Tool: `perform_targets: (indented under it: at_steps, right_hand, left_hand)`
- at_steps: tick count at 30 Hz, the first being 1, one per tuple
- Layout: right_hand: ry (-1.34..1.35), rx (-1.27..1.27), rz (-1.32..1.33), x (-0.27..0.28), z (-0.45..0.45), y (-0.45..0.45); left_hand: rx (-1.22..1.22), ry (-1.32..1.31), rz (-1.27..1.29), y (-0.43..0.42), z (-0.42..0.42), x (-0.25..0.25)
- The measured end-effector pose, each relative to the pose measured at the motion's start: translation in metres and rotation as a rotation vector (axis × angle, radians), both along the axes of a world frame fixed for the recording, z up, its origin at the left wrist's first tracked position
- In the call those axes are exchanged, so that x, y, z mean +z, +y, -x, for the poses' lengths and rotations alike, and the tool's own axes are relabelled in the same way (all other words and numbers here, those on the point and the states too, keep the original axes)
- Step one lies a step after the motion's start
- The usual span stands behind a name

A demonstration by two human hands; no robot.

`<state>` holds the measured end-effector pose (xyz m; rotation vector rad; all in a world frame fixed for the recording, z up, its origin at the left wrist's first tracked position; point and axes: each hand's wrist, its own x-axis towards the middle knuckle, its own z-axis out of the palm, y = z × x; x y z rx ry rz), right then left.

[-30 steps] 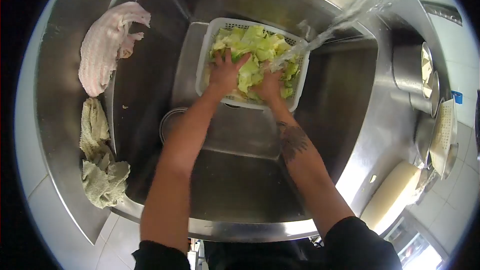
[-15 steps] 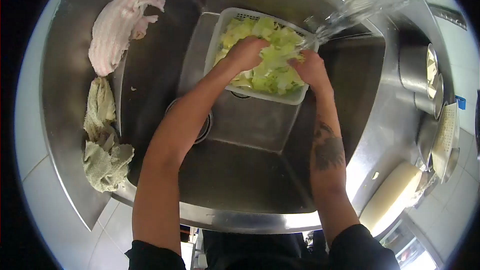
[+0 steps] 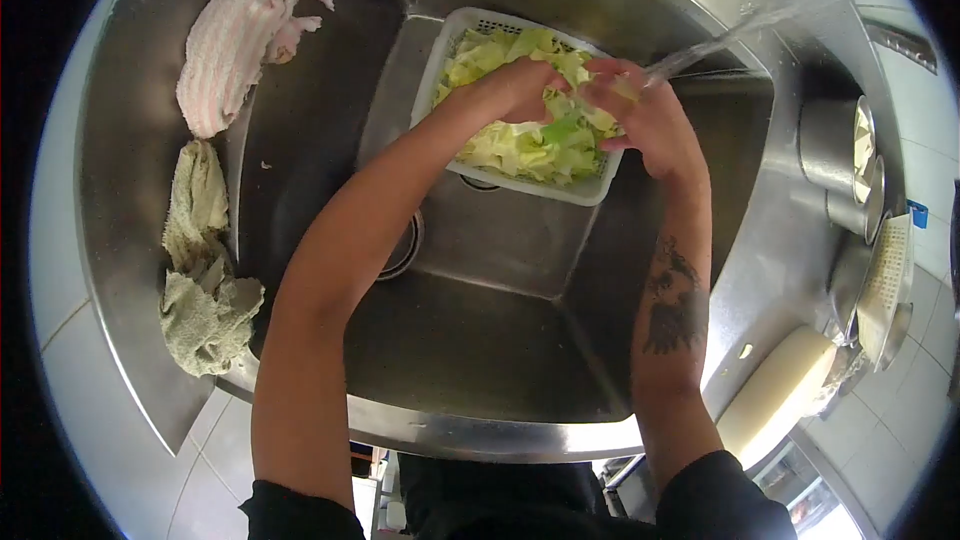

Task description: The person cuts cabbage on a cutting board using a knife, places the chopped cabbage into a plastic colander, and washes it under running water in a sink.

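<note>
Torn pale-green lettuce leaves point(image 3: 530, 152) fill a white perforated plastic basket point(image 3: 425, 100) in the sink. My left hand point(image 3: 525, 90) is over the leaves near the basket's middle; its fingers point right, blurred and partly hidden. Across from it, my right hand point(image 3: 648, 125) is over the basket's right side, fingers spread and thumb apart. A stream of water point(image 3: 740, 35) comes down from the upper right onto the right hand and its fingers. Whether the left hand grips any leaves does not show.
The basket sits in a steel sink point(image 3: 480, 350) with a round drain point(image 3: 405, 250) at left. A pink-striped cloth point(image 3: 240, 50) and a greenish rag point(image 3: 205, 310) lie on the left ledge. Metal pots point(image 3: 830, 145), a pale strainer point(image 3: 885, 275) and a cream-coloured block point(image 3: 780, 390) stand at right.
My left hand has shifted right and slightly up across the leaves. The right hand has risen and turned, its fingers spreading toward the left hand under the water. Some leaves have moved.
</note>
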<state>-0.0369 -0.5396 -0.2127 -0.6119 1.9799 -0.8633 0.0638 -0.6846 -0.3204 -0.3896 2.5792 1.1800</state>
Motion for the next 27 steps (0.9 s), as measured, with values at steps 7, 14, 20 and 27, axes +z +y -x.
perform_targets:
  at_steps: [7, 14, 20, 27]
  right_hand:
    - [-0.141, -0.100, 0.029, 0.001, 0.002, -0.004]
    - [-0.251, -0.080, 0.133, 0.006, -0.004, -0.008]
    - [-0.309, -0.210, 0.379, -0.009, 0.007, -0.009]
    - [-0.352, -0.231, 0.319, -0.021, 0.010, -0.012]
  left_hand:
    - [-0.221, -0.035, 0.129, 0.003, -0.005, -0.020]
    - [-0.138, 0.055, 0.344, 0.036, -0.001, -0.048]
    - [0.378, 0.436, -0.974, 0.038, 0.036, -0.057]
    - [0.015, 0.783, 0.031, 0.046, 0.031, -0.053]
